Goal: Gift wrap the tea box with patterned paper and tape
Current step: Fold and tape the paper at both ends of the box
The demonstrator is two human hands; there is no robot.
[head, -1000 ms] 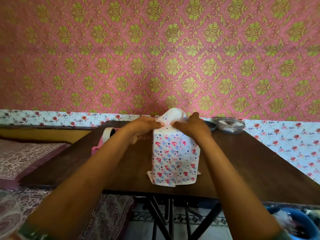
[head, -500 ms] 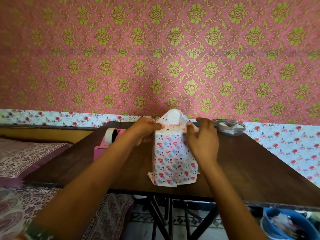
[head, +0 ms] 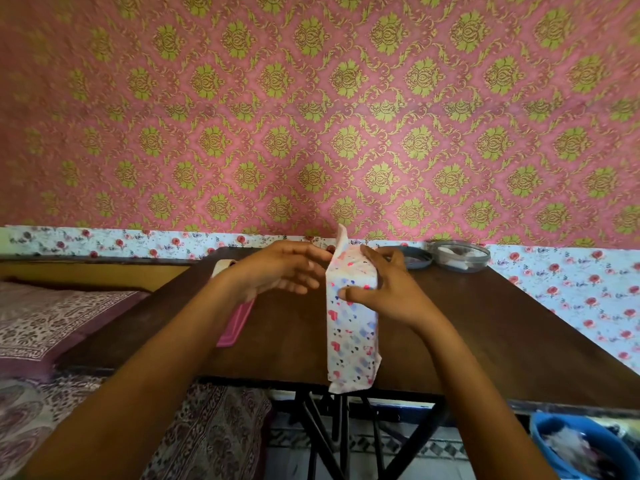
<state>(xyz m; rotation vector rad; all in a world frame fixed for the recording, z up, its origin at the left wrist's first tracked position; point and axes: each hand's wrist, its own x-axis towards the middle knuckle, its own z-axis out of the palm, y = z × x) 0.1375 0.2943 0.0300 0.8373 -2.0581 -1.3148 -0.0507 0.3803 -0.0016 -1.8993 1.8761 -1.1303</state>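
The right hand clasps the wrapped tea box high up, thumb across the near face and fingers curled round the far side. The left hand is spread and holds nothing, just beside the box's upper left edge. Motion blur hides whether its fingertips touch the paper.

The box stands upright near the front edge of the table. A second ago it showed its broad face, with both hands pinching the paper at the top. Now it is turned to show a narrow side, and only the right hand holds it. A loose paper flap stands up at the top, unfolded and untaped, and the paper also flares out loosely at the base.

The turn probably brings the top flaps to a better angle for folding. The pink tape dispenser sits near the left forearm, within easy reach for sealing.
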